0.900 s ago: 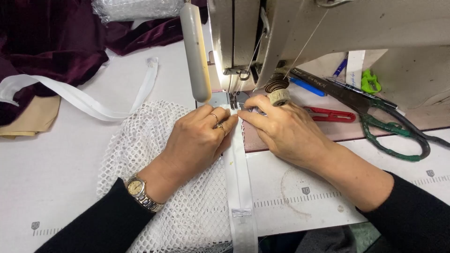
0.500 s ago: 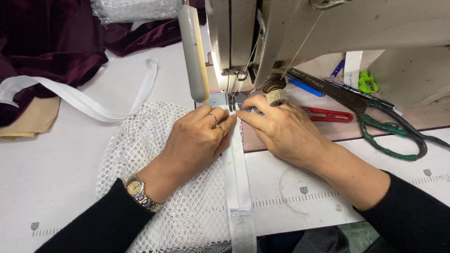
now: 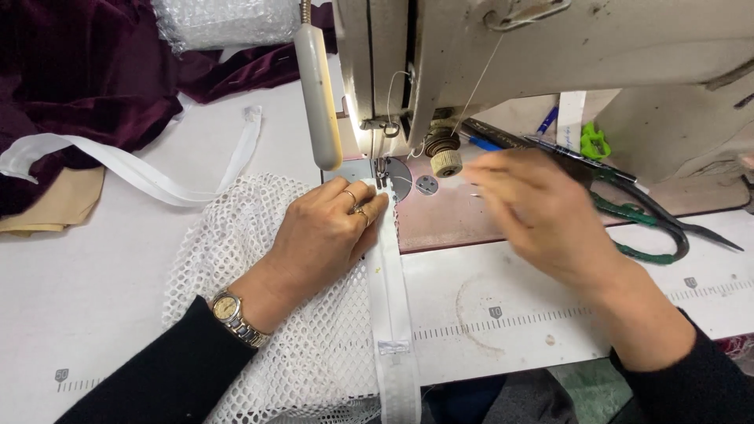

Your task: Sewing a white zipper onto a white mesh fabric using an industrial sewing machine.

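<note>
Bench: white bench (image 3: pixel 94 290) with a printed ruler strip along its front edge, carrying my sewing machine (image 3: pixel 550 55); dark red velvet (image 3: pixel 71 78) heaped at the far left
Mesh: white mesh (image 3: pixel 236 259) spread flat in front of me, its right edge running up to the needle
Tape: white tape (image 3: pixel 390 298) laid along that edge, from the bench front up under the presser foot (image 3: pixel 382 174)
Left hand: my left hand (image 3: pixel 326 232) lies flat, fingers spread, pressing mesh and tape together just before the foot
Right hand: my right hand (image 3: pixel 542 212) is off the fabric, blurred, above the machine bed near the scissors (image 3: pixel 628 208); it seems to grasp nothing, though I cannot tell for sure
Progress: tape sits aligned and under the foot, so I judge the seam is at its start; nearly the whole length of tape toward me looks unsewn, though stitches are too fine to see
</note>
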